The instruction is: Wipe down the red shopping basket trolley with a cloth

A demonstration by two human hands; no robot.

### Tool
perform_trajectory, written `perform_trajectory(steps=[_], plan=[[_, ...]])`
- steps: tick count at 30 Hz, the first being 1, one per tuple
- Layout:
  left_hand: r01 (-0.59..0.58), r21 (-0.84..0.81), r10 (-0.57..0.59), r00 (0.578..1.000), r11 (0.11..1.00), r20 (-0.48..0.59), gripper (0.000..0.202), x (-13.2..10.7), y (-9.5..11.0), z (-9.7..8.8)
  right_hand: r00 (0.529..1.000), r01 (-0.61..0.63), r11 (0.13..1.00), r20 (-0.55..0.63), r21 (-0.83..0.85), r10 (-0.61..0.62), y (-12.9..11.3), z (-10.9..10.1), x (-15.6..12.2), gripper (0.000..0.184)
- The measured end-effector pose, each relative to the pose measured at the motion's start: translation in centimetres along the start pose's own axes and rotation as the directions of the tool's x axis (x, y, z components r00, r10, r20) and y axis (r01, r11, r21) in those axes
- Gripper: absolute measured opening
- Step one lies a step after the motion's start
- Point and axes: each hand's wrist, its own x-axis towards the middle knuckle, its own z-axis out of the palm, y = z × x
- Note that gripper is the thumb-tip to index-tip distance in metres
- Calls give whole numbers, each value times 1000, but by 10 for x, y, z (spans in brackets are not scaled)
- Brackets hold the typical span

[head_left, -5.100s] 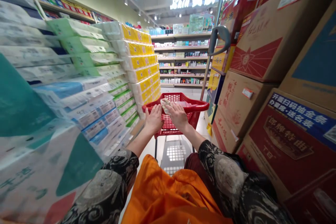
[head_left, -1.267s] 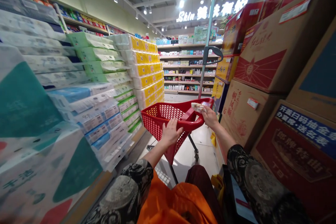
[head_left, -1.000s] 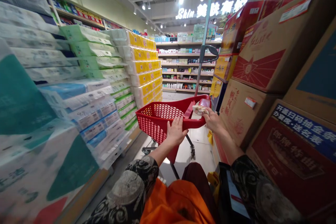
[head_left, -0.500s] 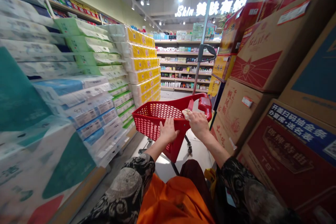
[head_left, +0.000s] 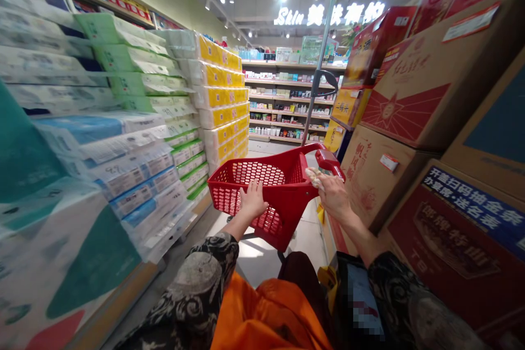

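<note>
A red plastic shopping cart (head_left: 287, 213) with a perforated basket stands right in front of me, its handle at the right. My left hand (head_left: 253, 199) rests on the near side of the basket with its fingers spread, holding nothing. A pale crumpled cloth (head_left: 314, 176) is pinched in my right hand (head_left: 334, 194), pressed on the cart's rim close to the handle. From the cart's handle end a grey pole (head_left: 324, 33) rises, with a dark loop partway up.
Stacked tissue packs (head_left: 221, 98) line the left side of the aisle. On the right, cardboard cartons (head_left: 410, 87) are piled high. Shelves of small products (head_left: 287, 104) cross the far end. A dark bag with a blurred screen (head_left: 363, 295) is by my right side.
My right hand has slid to the right along the rim toward the handle with the cloth. The cart has turned slightly, and my left hand has shifted a little left on its side.
</note>
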Motion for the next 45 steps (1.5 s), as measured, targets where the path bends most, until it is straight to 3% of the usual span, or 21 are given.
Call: perform_trajectory(steps=[4,12,14,16,19,21,24,28,30,34,36,38,40,45], plan=[[-46,7,44,984,999,170,80,16,-8,-1,999,-20,1000,33,-18,21,-4,13,2,30],[-122,11,118,979,993,167,74,11,0,-8,982,80,996,167,41,-86,-52,46,7,31],[-131,21,126,981,991,145,74,8,-4,-7,979,86,995,181,42,-92,-45,44,4,31],[-53,37,48,992,998,116,72,5,-14,-3,982,61,998,177,25,-65,-27,36,2,32],[83,80,-91,991,993,101,73,-1,-36,8,990,-42,999,137,-28,45,1,27,2,33],[73,108,-84,991,992,102,76,-6,-48,16,986,-119,991,113,-59,125,8,27,3,33],[30,118,-44,992,993,115,81,-11,-51,23,978,-130,991,160,-35,134,-14,40,2,32],[21,131,-37,992,991,117,85,-15,-47,25,968,40,997,245,60,-54,-69,64,-5,33],[68,134,-82,991,989,102,84,-18,-51,24,965,74,995,248,68,-89,-80,70,-7,34],[217,134,-227,971,967,70,82,-26,-71,22,969,24,999,246,48,-35,-53,60,-4,32],[246,130,-256,964,961,69,83,-29,-80,21,975,-38,999,221,29,31,-36,54,0,31],[249,131,-260,963,960,74,83,-31,-85,21,974,-75,997,216,24,68,-35,56,2,30],[245,136,-257,963,960,83,84,-32,-86,22,969,-58,997,244,44,45,-53,65,1,32],[219,149,-233,968,964,90,82,-36,-83,23,966,46,979,239,199,-94,-136,102,-6,37]])
